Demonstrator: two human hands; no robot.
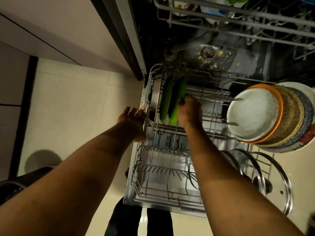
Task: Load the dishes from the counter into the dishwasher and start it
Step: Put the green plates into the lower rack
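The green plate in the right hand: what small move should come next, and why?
Probably release the green plate and draw the right hand back. The plate stands on edge in the lower rack, beside a second green plate, so it looks seated. The left hand is open at the rack's edge.

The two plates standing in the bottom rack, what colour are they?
Both plates are bright green. The head view shows it best.
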